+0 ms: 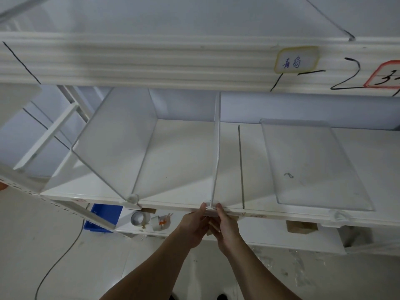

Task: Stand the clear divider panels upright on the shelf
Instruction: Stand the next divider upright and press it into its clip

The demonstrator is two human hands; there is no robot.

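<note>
A clear divider panel (217, 146) stands upright, edge-on, in the middle of the white shelf (181, 161). My left hand (193, 224) and my right hand (226, 226) pinch its white base clip at the shelf's front edge, thumbs on either side. Left of it, another clear panel (114, 139) stands upright in a white foot, angled toward the shelf's left end. A third clear panel (311, 163) lies flat on the shelf at the right.
An upper shelf rail (151, 63) with handwritten labels (296, 59) crosses above. Below the shelf's front edge sit a tape roll (138, 218), small white parts, a blue bin (101, 217) and a brown cardboard piece (300, 226). A cable (62, 256) trails over the floor.
</note>
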